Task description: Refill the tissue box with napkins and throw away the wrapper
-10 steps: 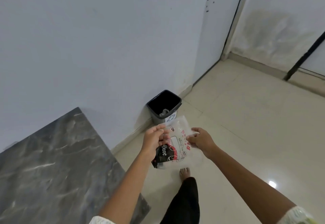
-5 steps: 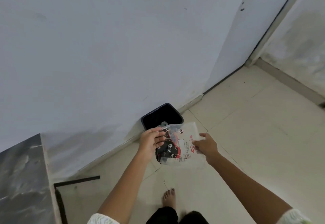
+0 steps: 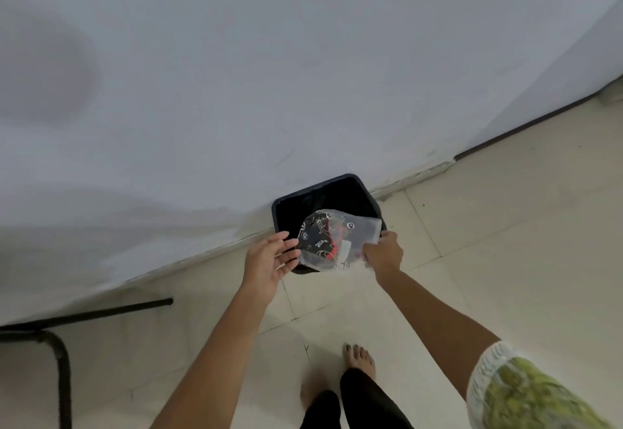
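The clear plastic wrapper (image 3: 332, 240) with black and red print hangs flat over the mouth of the black trash bin (image 3: 286, 203), which stands on the floor against the white wall. My right hand (image 3: 382, 253) pinches the wrapper's right lower edge. My left hand (image 3: 269, 256) is just left of the wrapper, fingers spread, palm toward it and holding nothing. The tissue box and napkins are out of view.
A black metal table leg and floor bar (image 3: 60, 337) stand at the lower left. My bare feet (image 3: 359, 359) are on the pale tiled floor (image 3: 505, 243) below the bin. The white wall (image 3: 303, 58) fills the upper view.
I have stepped up to the bin and the wrapper has moved over its opening. My left hand has let go of the wrapper and opened; the right hand still holds it.
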